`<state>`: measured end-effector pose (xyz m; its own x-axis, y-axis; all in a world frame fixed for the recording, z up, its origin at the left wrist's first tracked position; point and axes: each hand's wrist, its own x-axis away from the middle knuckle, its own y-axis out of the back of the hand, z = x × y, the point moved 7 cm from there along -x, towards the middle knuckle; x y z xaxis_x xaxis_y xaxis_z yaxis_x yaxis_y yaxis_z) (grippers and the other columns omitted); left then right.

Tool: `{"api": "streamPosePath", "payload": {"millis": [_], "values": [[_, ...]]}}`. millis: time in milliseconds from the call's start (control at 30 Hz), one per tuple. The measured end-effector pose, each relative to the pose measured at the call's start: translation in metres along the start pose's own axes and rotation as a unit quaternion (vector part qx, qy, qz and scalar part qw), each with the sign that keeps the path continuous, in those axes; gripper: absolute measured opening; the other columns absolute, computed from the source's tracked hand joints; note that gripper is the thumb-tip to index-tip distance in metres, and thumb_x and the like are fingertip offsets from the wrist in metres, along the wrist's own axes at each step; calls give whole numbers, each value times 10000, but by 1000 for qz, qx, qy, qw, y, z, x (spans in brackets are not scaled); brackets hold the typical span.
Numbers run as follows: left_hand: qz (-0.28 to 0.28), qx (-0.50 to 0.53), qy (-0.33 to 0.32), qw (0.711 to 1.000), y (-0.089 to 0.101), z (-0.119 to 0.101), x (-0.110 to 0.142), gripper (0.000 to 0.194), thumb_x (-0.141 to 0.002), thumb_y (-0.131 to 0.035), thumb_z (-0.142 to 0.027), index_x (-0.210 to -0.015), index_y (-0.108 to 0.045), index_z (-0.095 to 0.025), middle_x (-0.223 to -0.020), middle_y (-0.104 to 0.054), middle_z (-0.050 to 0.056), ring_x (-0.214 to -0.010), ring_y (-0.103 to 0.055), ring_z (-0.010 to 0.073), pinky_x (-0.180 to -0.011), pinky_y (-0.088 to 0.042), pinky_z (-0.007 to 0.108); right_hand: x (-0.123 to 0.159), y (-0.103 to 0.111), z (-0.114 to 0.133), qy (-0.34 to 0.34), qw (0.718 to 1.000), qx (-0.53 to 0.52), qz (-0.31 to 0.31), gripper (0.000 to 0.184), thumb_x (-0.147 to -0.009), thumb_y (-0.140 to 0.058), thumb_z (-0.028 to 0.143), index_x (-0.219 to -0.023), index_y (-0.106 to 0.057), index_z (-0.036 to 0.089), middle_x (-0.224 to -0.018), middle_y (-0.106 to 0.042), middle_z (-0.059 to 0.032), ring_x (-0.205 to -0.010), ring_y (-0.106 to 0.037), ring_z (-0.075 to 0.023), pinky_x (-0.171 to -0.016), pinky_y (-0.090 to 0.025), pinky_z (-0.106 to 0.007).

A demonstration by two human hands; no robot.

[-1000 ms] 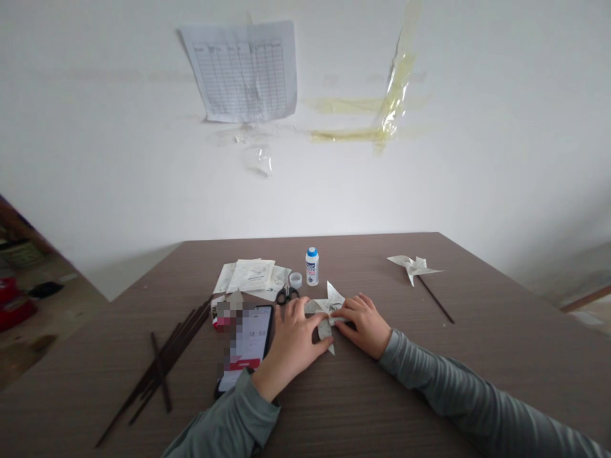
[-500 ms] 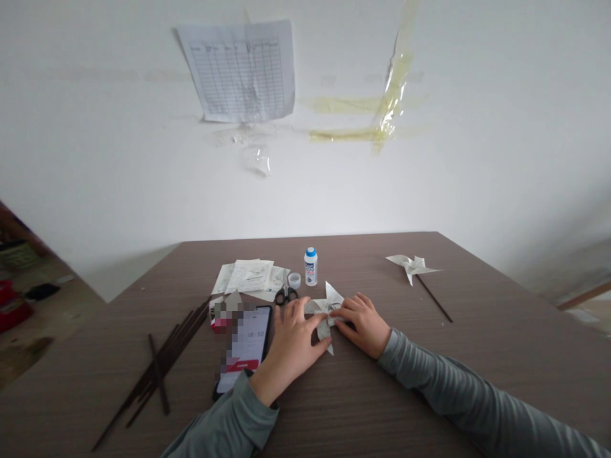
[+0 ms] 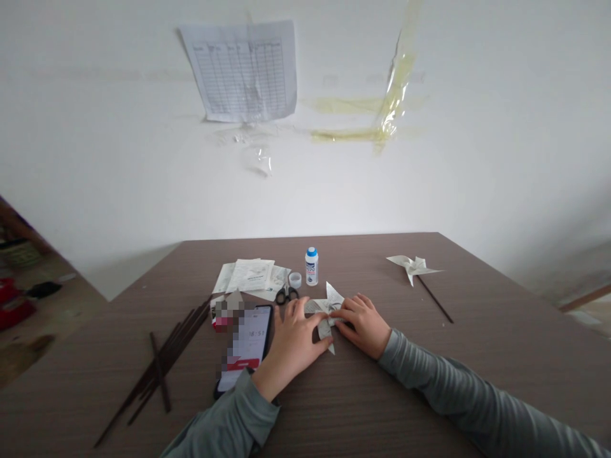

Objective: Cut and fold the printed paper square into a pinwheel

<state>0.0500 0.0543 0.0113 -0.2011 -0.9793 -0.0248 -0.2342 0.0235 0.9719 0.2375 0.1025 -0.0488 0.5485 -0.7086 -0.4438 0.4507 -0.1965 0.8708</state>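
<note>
A folded paper pinwheel (image 3: 332, 296) lies on the brown table (image 3: 429, 394) between my hands. My left hand (image 3: 291, 346) rests on its left side, fingers pressed down on the paper. My right hand (image 3: 365, 323) presses on the pinwheel's middle from the right, fingertips curled onto it. Much of the paper is hidden under the two hands.
A phone (image 3: 248, 343) lies just left of my left hand. Dark thin sticks (image 3: 162, 366) lie further left. Scissors (image 3: 286, 294), a small cap (image 3: 294, 279), a glue bottle (image 3: 312, 266) and paper sheets (image 3: 251, 276) sit behind. A finished pinwheel on a stick (image 3: 416, 270) lies at the right.
</note>
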Motion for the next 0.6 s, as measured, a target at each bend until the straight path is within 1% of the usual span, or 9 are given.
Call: {"api": "streamPosePath", "payload": {"millis": [100,200,267,400,500,600], "values": [[2,9,9,1000,-3,3,0,526,-1075,-977,-395,-1598,-967,-450,-1970,-676,128,-1861,-562,539,-1563,-361,891,0,-1,-5,-11,1000,-16,7,298,-1224,-785,298,-1383,-1022,384,-1143,-943,-89,-1124,-889,-353,-1259,-712,-655],[-10,18,0,1000,-4,5,1,522,-1070,-977,-387,-1588,-976,-446,-1963,-691,128,-1836,-586,557,-1554,-382,890,0,0,-7,-15,999,-33,12,334,-1254,-730,297,-1405,-1023,348,-1138,-946,-94,-1117,-878,-326,-1284,-697,-653],[-21,17,-11,1000,-4,5,2,514,-1065,-980,-370,-1573,-986,-448,-1950,-712,125,-1809,-610,577,-1535,-410,900,0,2,-6,-13,999,-44,15,365,-1275,-687,313,-1400,-1029,339,-1132,-943,-112,-1111,-873,-335,-1282,-694,-676],[-38,16,-14,999,-5,6,3,520,-1043,-998,-344,-1546,-999,-474,-1925,-740,123,-1780,-642,600,-1516,-442,911,-1,4,-4,-13,998,-53,20,387,-1282,-665,372,-1378,-1039,405,-1128,-933,-128,-1104,-876,-388,-1231,-708,-724],[-35,20,-20,999,-3,4,3,547,-1052,-984,-329,-1575,-982,-487,-1938,-723,133,-1783,-639,599,-1501,-437,939,-3,5,-4,-15,998,-57,22,372,-1276,-678,396,-1364,-1039,425,-1119,-926,-126,-1107,-874,-398,-1206,-718,-711],[-17,17,-18,1000,-1,2,3,551,-1086,-960,-335,-1620,-960,-470,-1977,-682,155,-1810,-615,599,-1503,-421,946,-4,6,-1,-11,998,-59,26,359,-1276,-689,400,-1377,-1032,416,-1125,-926,-122,-1120,-869,-390,-1210,-716,-680]]}}
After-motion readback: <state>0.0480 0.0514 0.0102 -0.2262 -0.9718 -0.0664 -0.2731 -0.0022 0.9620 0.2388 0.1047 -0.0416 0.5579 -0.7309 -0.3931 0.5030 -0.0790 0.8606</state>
